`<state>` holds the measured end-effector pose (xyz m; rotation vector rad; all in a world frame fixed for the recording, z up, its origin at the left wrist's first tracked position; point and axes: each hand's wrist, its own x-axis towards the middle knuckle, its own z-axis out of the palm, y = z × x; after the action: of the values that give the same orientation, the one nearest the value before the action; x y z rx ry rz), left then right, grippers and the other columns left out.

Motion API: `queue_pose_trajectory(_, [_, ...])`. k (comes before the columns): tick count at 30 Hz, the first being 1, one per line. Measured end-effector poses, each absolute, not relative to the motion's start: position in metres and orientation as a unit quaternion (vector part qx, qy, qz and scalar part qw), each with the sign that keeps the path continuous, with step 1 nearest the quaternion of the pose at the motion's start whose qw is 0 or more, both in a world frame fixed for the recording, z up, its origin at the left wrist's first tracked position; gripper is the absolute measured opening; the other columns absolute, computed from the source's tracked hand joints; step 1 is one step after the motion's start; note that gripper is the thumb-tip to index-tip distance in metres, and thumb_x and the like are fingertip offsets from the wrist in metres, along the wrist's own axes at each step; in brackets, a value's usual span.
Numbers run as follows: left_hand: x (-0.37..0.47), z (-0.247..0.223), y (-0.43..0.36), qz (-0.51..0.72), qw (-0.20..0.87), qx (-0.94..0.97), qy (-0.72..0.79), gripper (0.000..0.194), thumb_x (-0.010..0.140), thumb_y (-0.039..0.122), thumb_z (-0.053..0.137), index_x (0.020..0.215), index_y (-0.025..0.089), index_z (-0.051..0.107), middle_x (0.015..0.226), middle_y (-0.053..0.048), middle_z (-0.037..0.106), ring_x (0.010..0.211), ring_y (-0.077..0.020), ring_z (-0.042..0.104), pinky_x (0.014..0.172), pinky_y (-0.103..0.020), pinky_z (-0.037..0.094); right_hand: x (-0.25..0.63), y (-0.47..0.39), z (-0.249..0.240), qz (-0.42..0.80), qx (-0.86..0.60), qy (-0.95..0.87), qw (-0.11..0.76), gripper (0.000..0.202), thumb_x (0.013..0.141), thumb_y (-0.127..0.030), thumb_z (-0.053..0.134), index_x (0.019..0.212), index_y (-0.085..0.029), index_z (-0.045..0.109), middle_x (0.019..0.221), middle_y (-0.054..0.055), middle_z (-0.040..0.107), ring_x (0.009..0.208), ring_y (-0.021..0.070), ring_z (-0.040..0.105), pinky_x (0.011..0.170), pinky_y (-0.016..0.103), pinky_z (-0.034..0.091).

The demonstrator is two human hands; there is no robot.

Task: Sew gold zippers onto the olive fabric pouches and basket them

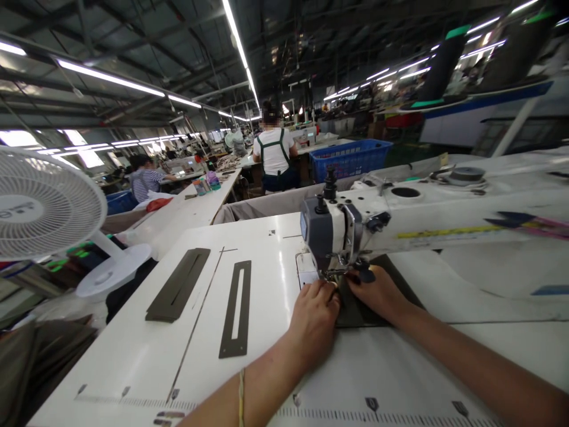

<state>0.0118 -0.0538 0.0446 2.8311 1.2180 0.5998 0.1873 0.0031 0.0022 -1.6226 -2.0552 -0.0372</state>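
A dark olive fabric piece (367, 319) lies on the white table under the head of a sewing machine (326, 237). My left hand (316, 314) is at the fabric's left edge, just in front of the needle area, its fingers curled and closed on the cloth. On the other side, my right hand (377, 292) pinches the fabric close by the presser foot; its fingertips are partly hidden by the machine. Left of my hands lies a flat slotted strip (226, 323), dark olive with a long narrow opening. Farther left is a stack of similar dark pieces (178, 287).
A white fan (113, 267) stands at the left table edge. Scissors (531, 224) and a yellow tape measure (438, 232) are on the machine arm. Ruler marks (373, 409) line the front. Beyond are a blue basket (349, 159) and a person in a white shirt (273, 151).
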Motion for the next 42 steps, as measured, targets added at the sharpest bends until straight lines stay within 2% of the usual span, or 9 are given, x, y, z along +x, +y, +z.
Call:
queue_pose_trajectory(5, [0.012, 0.044, -0.053, 0.174, 0.018, 0.903, 0.391, 0.018, 0.078, 0.01, 0.052, 0.093, 0.013, 0.06, 0.098, -0.007, 0.063, 0.097, -0.0232, 0.051, 0.083, -0.036, 0.041, 0.188, 0.008, -0.006, 0.006, -0.609, -0.76, 0.226, 0.027, 0.087, -0.038, 0.054, 0.076, -0.014, 0.059, 0.071, -0.001, 0.06, 0.066, 0.0115, 0.058, 0.065, 0.029, 0.048])
queue_pose_trajectory(10, [0.011, 0.042, -0.051, 0.175, 0.028, 0.902, 0.393, 0.02, 0.077, 0.009, 0.051, 0.095, 0.013, 0.06, 0.099, -0.007, 0.063, 0.1, -0.0222, 0.05, 0.088, -0.038, 0.04, 0.183, 0.019, -0.016, 0.015, -0.634, -0.74, 0.223, 0.024, 0.088, -0.037, 0.053, 0.081, -0.014, 0.058, 0.075, -0.001, 0.059, 0.066, 0.0107, 0.058, 0.063, 0.029, 0.049])
queue_pose_trajectory(14, [0.01, 0.042, -0.053, 0.19, 0.033, 0.897, 0.398, 0.026, 0.074, 0.006, 0.051, 0.096, 0.015, 0.061, 0.1, -0.006, 0.063, 0.099, -0.0223, 0.051, 0.087, -0.039, 0.044, 0.187, 0.008, -0.006, 0.011, -0.585, -0.764, 0.271, 0.017, 0.087, -0.025, 0.052, 0.076, -0.014, 0.059, 0.07, 0.0, 0.06, 0.064, 0.0118, 0.058, 0.062, 0.028, 0.049])
queue_pose_trajectory(17, [0.005, 0.04, -0.061, 0.212, 0.045, 0.893, 0.395, 0.038, 0.068, 0.006, 0.053, 0.105, 0.013, 0.058, 0.109, -0.008, 0.059, 0.104, -0.0221, 0.051, 0.089, -0.037, 0.047, 0.192, -0.024, 0.005, 0.002, -0.497, -0.808, 0.318, 0.019, 0.084, -0.017, 0.045, 0.082, -0.016, 0.064, 0.084, 0.007, 0.065, 0.08, 0.0164, 0.062, 0.072, 0.03, 0.051])
queue_pose_trajectory(20, [-0.001, 0.034, -0.073, 0.277, 0.07, 0.868, 0.406, 0.047, 0.07, 0.006, 0.052, 0.117, 0.012, 0.052, 0.12, -0.01, 0.055, 0.11, -0.0203, 0.051, 0.093, -0.034, 0.047, 0.192, -0.06, 0.011, -0.006, -0.409, -0.851, 0.331, 0.021, 0.084, -0.021, 0.046, 0.092, -0.02, 0.065, 0.1, 0.008, 0.065, 0.099, 0.0196, 0.058, 0.087, 0.035, 0.048])
queue_pose_trajectory(25, [-0.003, 0.026, -0.079, 0.302, 0.031, 0.869, 0.392, 0.024, 0.081, 0.008, 0.054, 0.101, 0.017, 0.062, 0.107, -0.005, 0.065, 0.097, -0.0193, 0.062, 0.092, -0.036, 0.049, 0.186, -0.086, 0.018, -0.018, -0.334, -0.886, 0.321, 0.024, 0.088, -0.015, 0.043, 0.099, -0.018, 0.064, 0.102, 0.007, 0.067, 0.099, 0.0181, 0.06, 0.088, 0.035, 0.049])
queue_pose_trajectory(33, [-0.001, 0.026, -0.07, 0.259, -0.056, 0.904, 0.335, 0.021, 0.085, 0.007, 0.047, 0.099, 0.016, 0.06, 0.101, -0.006, 0.067, 0.087, -0.015, 0.065, 0.099, -0.042, 0.042, 0.187, -0.083, 0.024, -0.005, -0.329, -0.883, 0.334, 0.028, 0.085, -0.009, 0.043, 0.104, -0.017, 0.063, 0.103, 0.007, 0.066, 0.1, 0.0165, 0.06, 0.09, 0.031, 0.049])
queue_pose_trajectory(39, [0.0, 0.028, -0.065, 0.267, -0.073, 0.901, 0.334, 0.018, 0.087, 0.008, 0.045, 0.095, 0.016, 0.06, 0.095, -0.004, 0.067, 0.081, -0.014, 0.065, 0.098, -0.041, 0.043, 0.187, -0.077, 0.02, -0.006, -0.335, -0.874, 0.352, 0.027, 0.082, -0.006, 0.041, 0.086, -0.018, 0.065, 0.091, 0.006, 0.068, 0.091, 0.0169, 0.062, 0.087, 0.032, 0.05])
queue_pose_trajectory(42, [0.001, 0.029, -0.061, 0.268, -0.077, 0.9, 0.335, 0.02, 0.088, 0.007, 0.042, 0.093, 0.015, 0.059, 0.093, -0.005, 0.067, 0.08, -0.0141, 0.065, 0.098, -0.04, 0.043, 0.187, -0.072, 0.02, -0.003, -0.338, -0.873, 0.352, 0.027, 0.082, -0.005, 0.041, 0.085, -0.018, 0.065, 0.09, 0.006, 0.068, 0.091, 0.0169, 0.062, 0.086, 0.031, 0.05])
